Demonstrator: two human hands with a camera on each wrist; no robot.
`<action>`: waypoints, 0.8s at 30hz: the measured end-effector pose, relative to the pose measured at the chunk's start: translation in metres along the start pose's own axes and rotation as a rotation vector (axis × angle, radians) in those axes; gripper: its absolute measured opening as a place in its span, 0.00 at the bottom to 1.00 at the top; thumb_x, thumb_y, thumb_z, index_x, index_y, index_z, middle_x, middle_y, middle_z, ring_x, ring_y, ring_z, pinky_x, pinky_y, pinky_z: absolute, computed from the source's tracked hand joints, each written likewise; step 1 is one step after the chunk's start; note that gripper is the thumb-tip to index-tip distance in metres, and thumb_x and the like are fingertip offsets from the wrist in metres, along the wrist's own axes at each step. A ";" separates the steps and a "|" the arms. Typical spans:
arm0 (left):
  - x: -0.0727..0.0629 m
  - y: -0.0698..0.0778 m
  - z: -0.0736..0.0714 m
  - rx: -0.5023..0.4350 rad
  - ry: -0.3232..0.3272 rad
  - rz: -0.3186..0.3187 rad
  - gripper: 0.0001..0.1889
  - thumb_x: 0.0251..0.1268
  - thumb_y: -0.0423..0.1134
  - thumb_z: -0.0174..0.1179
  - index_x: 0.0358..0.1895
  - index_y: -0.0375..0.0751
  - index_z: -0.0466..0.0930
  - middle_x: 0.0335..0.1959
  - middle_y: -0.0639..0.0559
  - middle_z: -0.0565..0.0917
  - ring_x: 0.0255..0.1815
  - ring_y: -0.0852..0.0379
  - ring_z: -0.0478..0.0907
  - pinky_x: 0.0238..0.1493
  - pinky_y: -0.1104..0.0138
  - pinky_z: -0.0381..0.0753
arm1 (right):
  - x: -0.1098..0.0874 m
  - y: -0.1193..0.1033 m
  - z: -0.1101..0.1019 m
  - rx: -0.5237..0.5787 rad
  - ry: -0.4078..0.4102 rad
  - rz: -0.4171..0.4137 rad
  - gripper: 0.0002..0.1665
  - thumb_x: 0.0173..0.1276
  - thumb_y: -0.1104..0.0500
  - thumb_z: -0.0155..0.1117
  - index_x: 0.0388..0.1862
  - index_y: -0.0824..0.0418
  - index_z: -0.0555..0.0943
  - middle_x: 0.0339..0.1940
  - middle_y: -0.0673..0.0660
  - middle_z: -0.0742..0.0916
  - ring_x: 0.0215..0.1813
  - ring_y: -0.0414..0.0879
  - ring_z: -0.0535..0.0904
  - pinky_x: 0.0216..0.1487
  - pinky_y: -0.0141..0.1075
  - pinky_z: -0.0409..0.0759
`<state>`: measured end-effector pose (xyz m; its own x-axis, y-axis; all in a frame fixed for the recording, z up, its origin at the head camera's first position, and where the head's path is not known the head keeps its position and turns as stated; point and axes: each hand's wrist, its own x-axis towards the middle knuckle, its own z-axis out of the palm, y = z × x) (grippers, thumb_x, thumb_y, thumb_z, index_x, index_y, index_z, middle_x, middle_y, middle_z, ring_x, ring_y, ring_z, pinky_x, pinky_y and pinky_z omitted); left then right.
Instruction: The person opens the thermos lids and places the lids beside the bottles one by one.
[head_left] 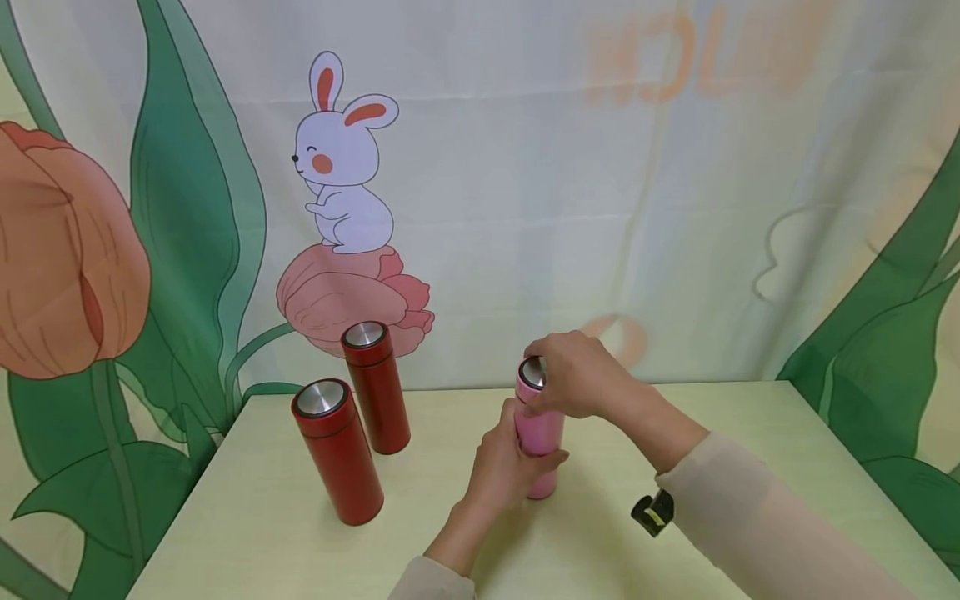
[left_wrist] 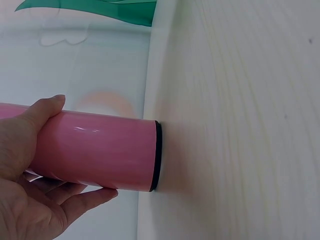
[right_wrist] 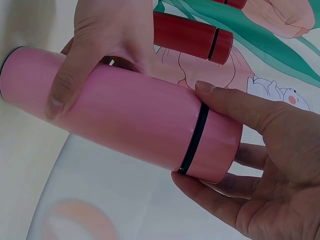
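A pink thermos bottle with a silver-topped lid stands upright near the back of the table. My left hand grips its body, thumb and fingers wrapped around opposite sides. From above, my right hand holds the lid, its thumb and fingertips by the black seam ring in the right wrist view. The left wrist view shows the bottle's black base rim right at the tabletop.
Two red thermos bottles stand to the left, a nearer one and one farther back. The pale wood-grain table meets a curtain printed with a rabbit and flowers. A small black device hangs at the right sleeve.
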<state>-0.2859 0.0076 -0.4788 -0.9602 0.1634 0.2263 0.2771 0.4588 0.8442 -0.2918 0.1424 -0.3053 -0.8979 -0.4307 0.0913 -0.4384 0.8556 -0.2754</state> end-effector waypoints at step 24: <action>0.000 0.002 -0.001 -0.027 -0.008 -0.028 0.36 0.56 0.49 0.79 0.63 0.51 0.65 0.54 0.52 0.87 0.53 0.54 0.86 0.57 0.54 0.84 | 0.005 0.016 -0.003 0.173 -0.129 0.003 0.40 0.50 0.59 0.85 0.64 0.53 0.82 0.55 0.55 0.88 0.49 0.47 0.84 0.49 0.39 0.84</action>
<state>-0.2850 0.0078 -0.4769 -0.9673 0.1576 0.1987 0.2489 0.4392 0.8632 -0.3028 0.1547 -0.3060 -0.8817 -0.4709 -0.0296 -0.4124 0.7994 -0.4369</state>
